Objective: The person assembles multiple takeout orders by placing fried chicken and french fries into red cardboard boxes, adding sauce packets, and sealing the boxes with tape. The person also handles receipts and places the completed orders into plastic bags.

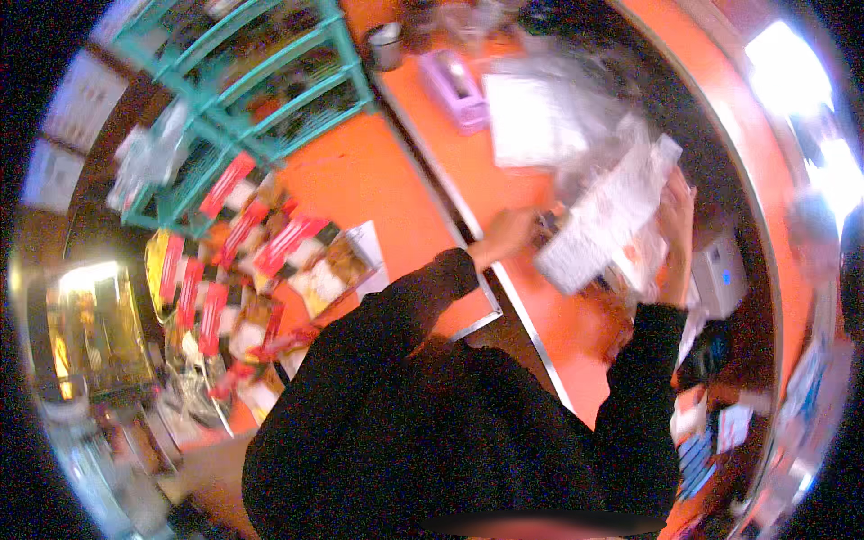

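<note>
A crumpled white package [601, 216], perhaps plastic or paper, spans the gap between my hands, tilted and blurred by motion. My right hand [677, 229] grips its right side, fingers along the upper end. Near its left edge, my left hand [509, 236] reaches over the orange table [520, 290]; its fingertips blur against something small and dark, so its hold is unclear. Just behind the package lies a heap of clear plastic bags [587, 94], with a flat white sheet or packet [530, 121] at its side.
To the left stand several packed food trays [327, 287] with red-and-white bands. Teal plastic crates [270, 88] rise behind them. A pink-purple container [455, 91] and a dark cup [386, 47] sit farther back. A white box-like device [719, 277] is right of my right hand.
</note>
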`<state>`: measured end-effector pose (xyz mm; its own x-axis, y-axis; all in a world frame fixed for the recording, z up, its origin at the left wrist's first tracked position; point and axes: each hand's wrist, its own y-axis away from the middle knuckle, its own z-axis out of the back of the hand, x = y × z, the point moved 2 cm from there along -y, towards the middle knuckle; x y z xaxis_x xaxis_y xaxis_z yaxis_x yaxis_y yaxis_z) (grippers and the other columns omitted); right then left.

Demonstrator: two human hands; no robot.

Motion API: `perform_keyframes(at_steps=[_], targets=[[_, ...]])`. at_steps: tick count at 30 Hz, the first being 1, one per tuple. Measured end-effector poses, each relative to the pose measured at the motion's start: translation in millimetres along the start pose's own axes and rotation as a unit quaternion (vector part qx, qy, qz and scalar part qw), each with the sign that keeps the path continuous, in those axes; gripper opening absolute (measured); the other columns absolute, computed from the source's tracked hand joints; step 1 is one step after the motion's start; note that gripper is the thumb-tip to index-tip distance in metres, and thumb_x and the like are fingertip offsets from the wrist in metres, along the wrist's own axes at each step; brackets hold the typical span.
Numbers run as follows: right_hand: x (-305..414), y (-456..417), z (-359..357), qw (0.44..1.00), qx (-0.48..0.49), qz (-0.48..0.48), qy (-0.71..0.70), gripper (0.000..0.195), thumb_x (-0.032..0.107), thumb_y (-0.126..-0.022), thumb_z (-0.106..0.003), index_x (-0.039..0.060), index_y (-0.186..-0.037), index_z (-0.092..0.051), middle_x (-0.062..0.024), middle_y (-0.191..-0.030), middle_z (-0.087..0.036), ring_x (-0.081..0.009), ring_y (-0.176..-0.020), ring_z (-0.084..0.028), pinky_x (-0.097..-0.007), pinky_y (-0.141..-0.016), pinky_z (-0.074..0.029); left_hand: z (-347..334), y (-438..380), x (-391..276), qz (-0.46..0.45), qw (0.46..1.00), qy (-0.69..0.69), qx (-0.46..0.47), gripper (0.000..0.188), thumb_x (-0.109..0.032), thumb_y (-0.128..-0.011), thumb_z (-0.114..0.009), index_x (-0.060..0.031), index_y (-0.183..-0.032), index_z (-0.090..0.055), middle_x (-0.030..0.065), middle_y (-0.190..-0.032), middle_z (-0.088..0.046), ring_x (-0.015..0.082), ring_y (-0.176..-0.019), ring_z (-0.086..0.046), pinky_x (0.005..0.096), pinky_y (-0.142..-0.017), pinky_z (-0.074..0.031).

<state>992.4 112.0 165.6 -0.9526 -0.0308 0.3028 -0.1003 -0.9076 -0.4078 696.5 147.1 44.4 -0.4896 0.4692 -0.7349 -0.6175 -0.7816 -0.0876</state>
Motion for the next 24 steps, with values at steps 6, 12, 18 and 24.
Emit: perform_keyframes(at_steps=[6, 12, 18, 24], targets=[[49.3, -14.7, 7.5, 0.989, 0.053, 0.081, 0.114, 0.052, 0.031, -0.072, -0.062, 0.0028, -0.115, -0.050, -0.0166, -0.117, -0.051, -0.0365, -0.111, -0.046, -0.0499, -0.093, -0.030, -12.0, 37.3, 9.1, -0.024, 0.995, -0.076, -0.062, 0.027, -0.022, -0.078, -0.057, -0.0089, -0.101, -0.059, 0.0167, -0.077, -0.061, 0.0367, -0.070, -0.060, 0.0481, -0.061, -0.048], [31.4, -2.2, -5.5, 0.988, -0.002, 0.086, 0.129, 0.030, 0.026, -0.079, -0.055, -0.0006, -0.092, -0.056, -0.0207, -0.096, -0.055, -0.0372, -0.093, -0.050, -0.0489, -0.081, -0.035, -33.2, 47.4, 4.4, 0.065, 0.998, 0.012, -0.019, 0.028, -0.024, -0.080, -0.056, -0.0055, -0.102, -0.056, 0.0178, -0.096, -0.055, 0.0362, -0.081, -0.059, 0.0450, -0.067, -0.048], [52.6, -5.6, -2.1, 0.990, -0.120, 0.038, 0.057, 0.037, 0.026, -0.088, -0.050, -0.0030, -0.068, -0.059, -0.0204, -0.066, -0.057, -0.0339, -0.071, -0.052, -0.0425, -0.069, -0.035, -45.9, 73.2, 2.0, -0.015, 0.986, 0.118, -0.113, 0.022, -0.021, -0.085, -0.051, -0.0010, -0.089, -0.059, 0.0183, -0.099, -0.055, 0.0388, -0.084, -0.056, 0.0439, -0.072, -0.048], [-8.5, -42.6, 2.1, 0.978, -0.151, -0.043, 0.139, 0.032, 0.032, -0.091, -0.045, 0.0060, -0.092, -0.064, -0.0151, -0.079, -0.064, -0.0261, -0.059, -0.062, -0.0386, -0.055, -0.048, -48.1, 20.9, -4.4, 0.044, 0.976, 0.191, -0.095, 0.023, -0.021, -0.084, -0.052, 0.0009, -0.090, -0.056, 0.0220, -0.089, -0.058, 0.0372, -0.083, -0.056, 0.0458, -0.072, -0.044]])
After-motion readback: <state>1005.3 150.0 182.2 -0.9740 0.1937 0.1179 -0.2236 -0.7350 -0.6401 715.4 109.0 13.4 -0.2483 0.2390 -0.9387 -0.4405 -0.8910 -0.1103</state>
